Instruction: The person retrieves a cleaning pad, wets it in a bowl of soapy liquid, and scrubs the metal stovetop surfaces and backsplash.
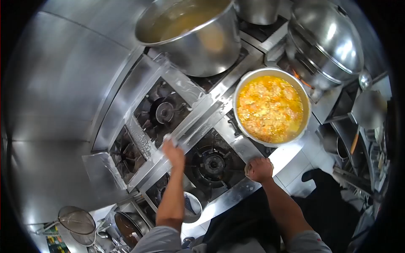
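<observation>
My left hand (174,155) is closed over the stove's metal divider. A small whitish thing shows at its fingertips, too blurred to name. My right hand (260,169) is closed in a fist on the front rim of the stove (242,148). A bit of something pale brown shows at its thumb side, its kind unclear. White suds streak the steel around the back burner (164,112). Between my hands lies the front burner (211,165), bare of any pot.
A wide pot of orange, chunky stew (270,109) stands right of the burners. Behind are a large stockpot (202,50) and a domed steel vessel (331,38), with flame beside it. A small pot (193,207) sits front left; strainers (76,220) hang lower left.
</observation>
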The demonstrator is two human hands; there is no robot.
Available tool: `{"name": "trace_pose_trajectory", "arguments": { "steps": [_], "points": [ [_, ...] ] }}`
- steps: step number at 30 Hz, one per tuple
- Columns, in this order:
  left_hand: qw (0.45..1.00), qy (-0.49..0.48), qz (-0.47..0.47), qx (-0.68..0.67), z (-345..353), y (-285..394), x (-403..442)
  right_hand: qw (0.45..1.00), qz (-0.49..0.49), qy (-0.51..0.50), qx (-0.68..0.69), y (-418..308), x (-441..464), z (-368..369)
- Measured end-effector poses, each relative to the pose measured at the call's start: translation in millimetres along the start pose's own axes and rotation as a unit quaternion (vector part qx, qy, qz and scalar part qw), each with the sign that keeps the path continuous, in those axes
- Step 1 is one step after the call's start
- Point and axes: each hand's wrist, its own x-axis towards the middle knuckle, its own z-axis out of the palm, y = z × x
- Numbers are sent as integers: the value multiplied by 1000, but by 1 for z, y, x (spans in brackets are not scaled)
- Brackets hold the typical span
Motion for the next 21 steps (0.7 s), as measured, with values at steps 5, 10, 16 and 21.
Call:
{"name": "trace_pose_trajectory", "arguments": {
  "steps": [5,10,16,21],
  "points": [
    [995,-66,79,0,47,122,59,1000,-3,-2,6,-3,7,0],
    [992,-112,51,24,-67,-23,-19,998,-6,-24,62,1,9,3],
    [990,-105,-58,81,-147,-138,-77,998,-27,-24,57,-9,17,-3],
    [996,-90,15,-15,-101,-74,-41,999,-30,-22,33,-10,13,15]
  ]
}}
